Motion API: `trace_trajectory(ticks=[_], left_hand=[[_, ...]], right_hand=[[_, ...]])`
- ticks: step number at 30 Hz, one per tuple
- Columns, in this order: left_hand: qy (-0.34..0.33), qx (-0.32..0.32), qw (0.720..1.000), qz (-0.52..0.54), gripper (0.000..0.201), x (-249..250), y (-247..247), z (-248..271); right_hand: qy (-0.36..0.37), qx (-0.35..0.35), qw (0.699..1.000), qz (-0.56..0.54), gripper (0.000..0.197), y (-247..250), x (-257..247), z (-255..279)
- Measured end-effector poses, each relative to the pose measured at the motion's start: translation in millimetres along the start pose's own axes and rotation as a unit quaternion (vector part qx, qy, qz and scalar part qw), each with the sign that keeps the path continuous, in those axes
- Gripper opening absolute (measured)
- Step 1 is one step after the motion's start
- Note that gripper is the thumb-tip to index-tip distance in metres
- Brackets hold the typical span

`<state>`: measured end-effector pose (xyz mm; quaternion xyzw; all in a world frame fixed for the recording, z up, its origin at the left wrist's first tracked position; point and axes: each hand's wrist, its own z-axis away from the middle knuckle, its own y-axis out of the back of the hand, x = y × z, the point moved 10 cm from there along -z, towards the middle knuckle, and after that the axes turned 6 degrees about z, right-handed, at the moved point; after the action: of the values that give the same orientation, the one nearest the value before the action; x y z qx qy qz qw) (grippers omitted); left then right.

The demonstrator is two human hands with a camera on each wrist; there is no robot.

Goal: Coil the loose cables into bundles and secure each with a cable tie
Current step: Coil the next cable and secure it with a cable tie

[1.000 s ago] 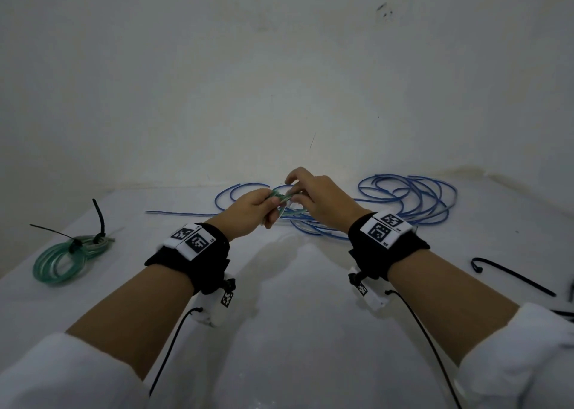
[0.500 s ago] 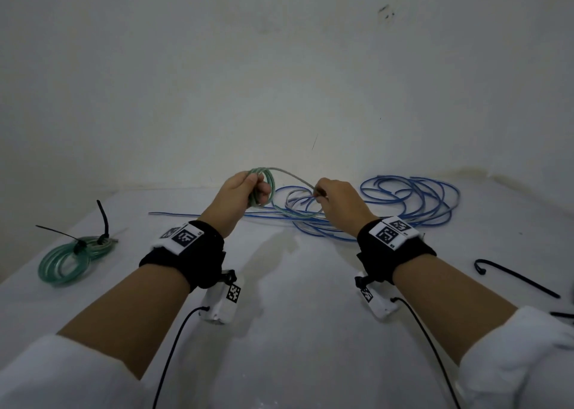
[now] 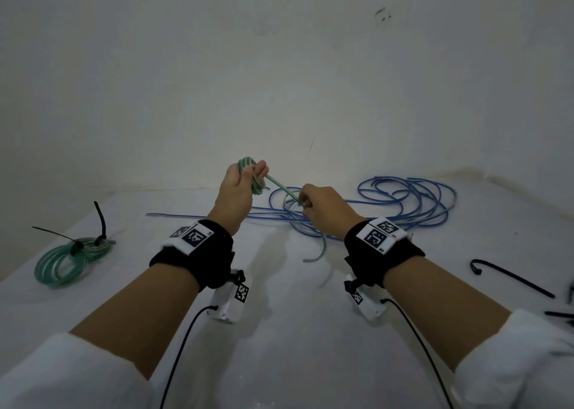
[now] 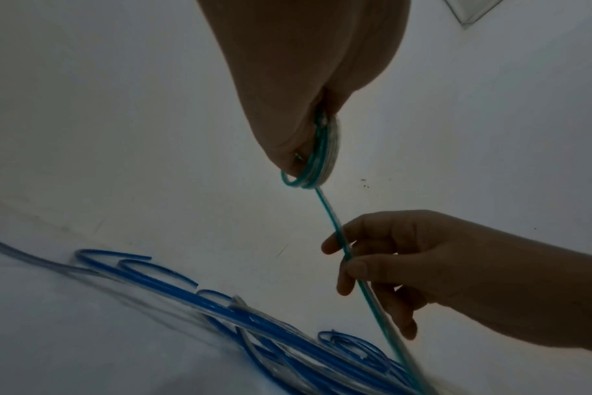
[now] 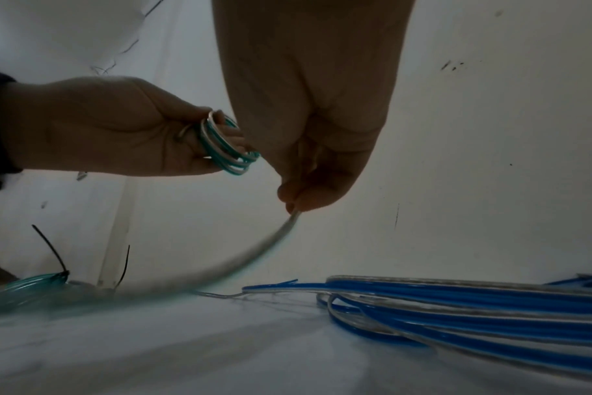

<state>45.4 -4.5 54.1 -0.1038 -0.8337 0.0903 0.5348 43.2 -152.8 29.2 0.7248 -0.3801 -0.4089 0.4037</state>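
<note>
Left grip (image 3: 237, 188) curls round a small green coil (image 3: 248, 163) held above the worktop (image 3: 279, 331), right grip (image 3: 323, 212) pinches the cable's tail (image 3: 281, 188) stretched between them, and I judge a slack pinch could let the loops spring apart into the blue cable (image 3: 410, 200).

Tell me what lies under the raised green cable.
Under the green cable the blue cables sprawl on the table. The right hand covers part of them.
</note>
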Motion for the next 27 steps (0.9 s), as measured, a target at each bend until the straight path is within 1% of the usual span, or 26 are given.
trace_trajectory(ticks=[1,3,5,6,9,12,14,15,17,19,21,24,25,27], left_hand=[[-0.012,0.007,1.0,-0.025,0.02,1,1,1],[-0.057,-0.003,0.989,-0.137,0.016,6,-1,3],[-0.104,-0.048,0.958,-0.264,0.015,10,-11,5],[-0.114,-0.074,0.942,-0.308,0.016,8,-16,7],[-0.111,-0.132,0.906,-0.387,0.017,1,-24,10],[-0.099,-0.18,0.872,-0.444,0.016,-7,-30,18],[-0.084,-0.213,0.859,-0.458,0.014,-14,-36,24],[-0.078,-0.224,0.857,-0.457,0.015,-17,-39,26],[-0.065,-0.231,0.865,-0.441,0.023,-19,-41,27],[-0.052,-0.211,0.88,-0.422,0.027,-19,-37,24],[-0.035,-0.198,0.894,-0.4,0.028,-18,-34,21],[-0.014,-0.219,0.908,-0.357,0.026,-21,-38,22],[-0.009,-0.225,0.913,-0.34,0.025,-22,-39,22],[0.007,-0.235,0.922,-0.308,0.023,-25,-39,22]], right_hand=[[-0.001,0.0,1.0,0.016,0.021,0,0,0],[0.01,0.003,0.999,0.051,0.024,0,-4,2],[0.032,0.011,0.997,0.076,0.026,2,-10,2],[0.044,0.014,0.996,0.082,0.027,3,-14,3],[0.072,0.019,0.993,0.089,0.029,6,-20,3],[0.1,0.04,0.991,0.078,0.019,13,-25,3],[0.115,0.057,0.989,0.072,0.017,17,-31,3],[0.124,0.07,0.987,0.08,0.017,20,-35,3],[0.135,0.105,0.979,0.107,0.017,25,-38,5],[0.134,0.131,0.974,0.128,0.018,30,-34,6],[0.152,0.133,0.97,0.138,0.016,29,-35,6],[0.179,0.109,0.969,0.134,0.009,26,-42,7],[0.176,0.102,0.971,0.123,0.008,26,-44,7],[0.156,0.104,0.979,0.084,0.013,30,-41,7]])
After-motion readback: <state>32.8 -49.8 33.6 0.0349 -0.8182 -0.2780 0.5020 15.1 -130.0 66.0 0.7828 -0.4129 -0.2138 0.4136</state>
